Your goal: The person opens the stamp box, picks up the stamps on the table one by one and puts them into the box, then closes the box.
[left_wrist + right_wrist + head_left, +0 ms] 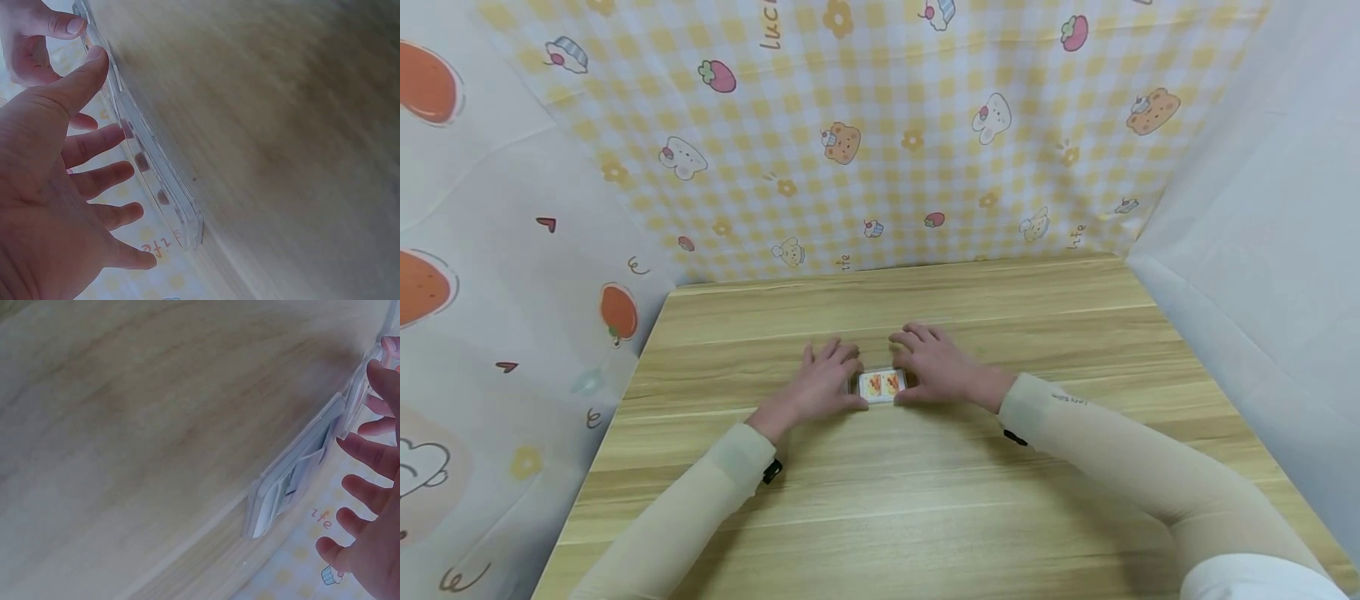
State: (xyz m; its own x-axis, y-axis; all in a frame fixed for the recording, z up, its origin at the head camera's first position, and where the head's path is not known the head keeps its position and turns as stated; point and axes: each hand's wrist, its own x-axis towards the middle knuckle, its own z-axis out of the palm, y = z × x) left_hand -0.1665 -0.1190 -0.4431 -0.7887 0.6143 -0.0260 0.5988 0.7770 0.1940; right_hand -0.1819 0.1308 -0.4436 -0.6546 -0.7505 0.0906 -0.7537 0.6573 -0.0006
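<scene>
A flat clear case (882,385) with two orange-and-yellow pictures lies on the table between the hands in the head view. The left hand (823,386) is at its left end and the right hand (943,368) at its right end, thumbs on the near side, fingers spread on the far side. In the left wrist view, another clear case (159,169) with dark spots lies beside the left fingers. The right wrist view has a clear case (290,475) with pale contents near the right fingers. The hands mostly cover these outer cases from above.
The wood-grain table (895,517) extends around the hands. A yellow checked cloth (880,108) with cartoon prints hangs behind its far edge. White sheets stand at the left (550,333) and right (1262,250).
</scene>
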